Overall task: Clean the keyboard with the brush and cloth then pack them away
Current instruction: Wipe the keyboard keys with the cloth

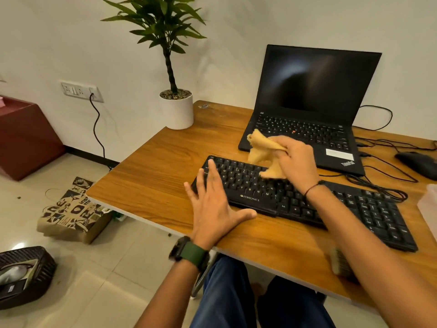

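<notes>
1. Warm, even indoor light; soft shadows lie under the hands on the counter (153, 176).
2. Glare spots shine on the floor tiles (19, 246).
3. Wide-angle bending warps the edges.
4. The brush (340, 263) is blurred.

Laptop (307, 110), plant (176, 67), mouse (419, 163)

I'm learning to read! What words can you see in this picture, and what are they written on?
"ZEBRONICS": front edge of the black keyboard.
"ThinkPad": corner of the laptop, below its keys.
Key letters on the keyboard: some, like B, N, M and "Alt", can be read; most are blurred.
Paper bag on the floor: print too broken up to read.
</notes>
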